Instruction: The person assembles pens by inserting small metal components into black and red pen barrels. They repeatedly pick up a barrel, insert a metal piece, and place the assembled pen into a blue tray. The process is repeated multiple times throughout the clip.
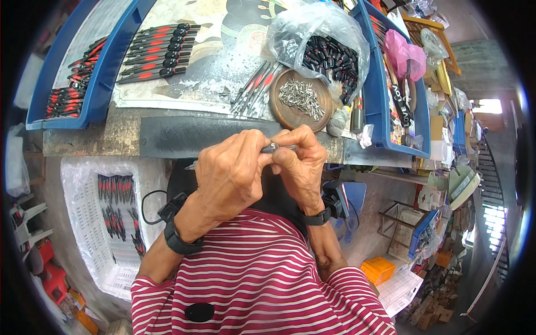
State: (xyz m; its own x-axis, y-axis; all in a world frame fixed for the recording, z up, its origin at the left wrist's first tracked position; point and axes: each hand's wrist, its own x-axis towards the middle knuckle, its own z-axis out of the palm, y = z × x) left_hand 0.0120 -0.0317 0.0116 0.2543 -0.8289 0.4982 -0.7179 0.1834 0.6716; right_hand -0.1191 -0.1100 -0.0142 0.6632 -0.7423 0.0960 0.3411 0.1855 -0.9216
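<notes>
Holding one small grey piece (pixel 270 148) between them, the two hands are close together at the near edge of the worktop (pixel 89 137). The left hand (pixel 231 167) pinches it with the bent fingers, and the right hand (pixel 301 162) grips it from the other side with thumb and fingertips. The fingers cover most of the piece, so its full shape I cannot tell.

Just behind the hands, a round wooden dish (pixel 274 103) contains a heap of small metal parts (pixel 301 99). To the left of the dish lie slender grey and red tools (pixel 257 86), side by side. Behind the dish, a clear plastic bag (pixel 287 42) lies open, with many black parts (pixel 332 64) inside it. Further left, black and red tools (pixel 156 53) are laid in a stacked row, beside a blue tray (pixel 106 84) which carries similar ones. At the right side stands another blue tray (pixel 381 100), and a pink bag (pixel 405 54) is at it. Below the worktop, on the left, a white crate (pixel 84 212) with plastic lining holds black and red pieces (pixel 116 190) in groups.
</notes>
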